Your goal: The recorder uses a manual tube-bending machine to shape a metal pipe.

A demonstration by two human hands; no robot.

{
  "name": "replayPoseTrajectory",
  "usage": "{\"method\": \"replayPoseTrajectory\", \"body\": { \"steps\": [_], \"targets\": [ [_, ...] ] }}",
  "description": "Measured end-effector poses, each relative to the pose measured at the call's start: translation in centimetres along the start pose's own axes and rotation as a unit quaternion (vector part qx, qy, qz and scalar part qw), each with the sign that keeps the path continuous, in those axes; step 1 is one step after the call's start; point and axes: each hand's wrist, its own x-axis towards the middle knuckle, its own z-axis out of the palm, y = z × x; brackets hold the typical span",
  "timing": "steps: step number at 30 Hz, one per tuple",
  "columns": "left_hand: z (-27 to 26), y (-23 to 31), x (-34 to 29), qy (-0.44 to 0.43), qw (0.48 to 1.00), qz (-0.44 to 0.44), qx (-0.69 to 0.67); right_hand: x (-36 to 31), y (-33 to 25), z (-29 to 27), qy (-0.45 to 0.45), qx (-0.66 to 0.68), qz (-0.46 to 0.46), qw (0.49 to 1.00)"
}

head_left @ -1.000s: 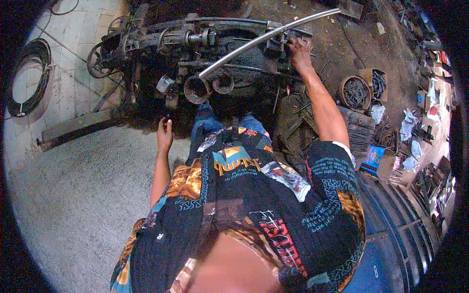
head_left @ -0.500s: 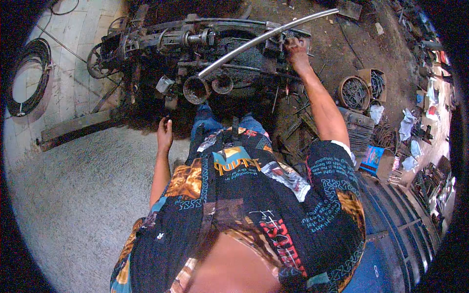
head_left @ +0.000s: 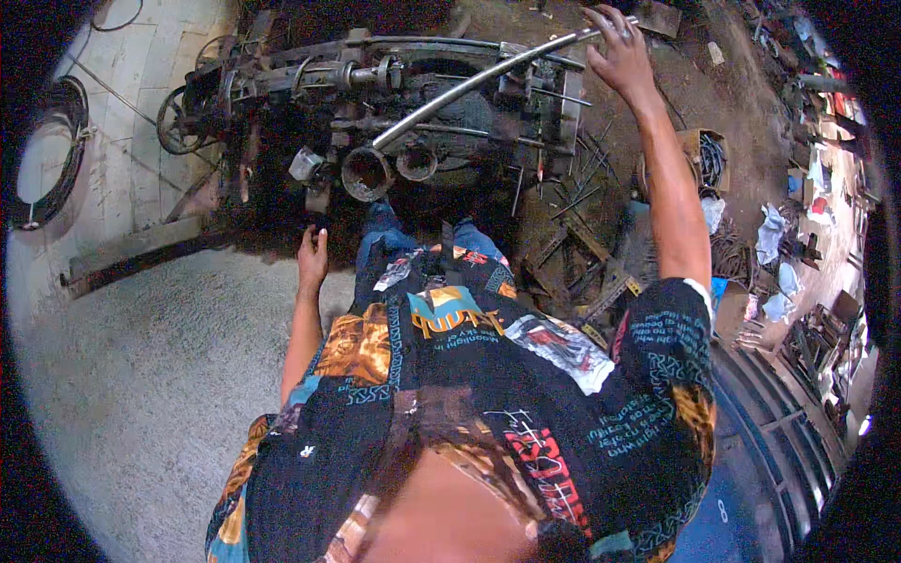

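Note:
A long curved grey metal pipe (head_left: 469, 89) runs from a dark, greasy bending machine (head_left: 394, 141) up to the right. My right hand (head_left: 615, 47) is stretched out far ahead and closed on the pipe's upper end. My left hand (head_left: 313, 258) hangs low beside the machine's near edge, fingers loosely apart, holding nothing. Two round sockets (head_left: 366, 174) sit at the machine's front, just past my knees.
A coil of black cable (head_left: 47, 150) lies on the pale floor at left. Scrap rods and metal bars (head_left: 572, 244) litter the ground at right. Further right are a box of coiled wire (head_left: 709, 159), rags (head_left: 774, 235) and corrugated blue sheet (head_left: 770, 413).
My right hand has slid up and to the right along the pipe toward its far end. The left hand has stayed where it was.

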Motion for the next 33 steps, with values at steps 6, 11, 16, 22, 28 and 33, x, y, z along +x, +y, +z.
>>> {"method": "replayPoseTrajectory", "body": {
  "steps": [6,11,16,22,28,33],
  "targets": [
    [-1.1,3.4,1.6,-0.026,0.999,-0.028,-0.022,0.0,3.5,1.2,-0.211,-0.118,-0.016,0.97],
    [-2.2,4.5,1.9,-0.047,0.996,-0.053,-0.054,-4.3,2.2,-1.6,-0.185,-0.079,0.018,0.979],
    [-1.7,4.0,2.4,-0.062,0.997,-0.042,-0.015,-10.3,-4.1,-8.4,-0.243,0.012,0.059,0.968],
    [-0.4,3.7,4.7,-0.056,0.998,-0.009,-0.038,-11.7,-15.8,-8.5,-0.232,0.153,0.007,0.96],
    [-0.4,4.9,3.6,-0.033,0.995,-0.021,-0.095,-3.5,-20.7,-1.0,-0.197,0.234,-0.099,0.947],
    [-1.5,4.3,1.6,-0.011,0.995,-0.052,-0.09,5.2,-18.7,7.4,-0.227,0.186,-0.159,0.943]
  ]
}}
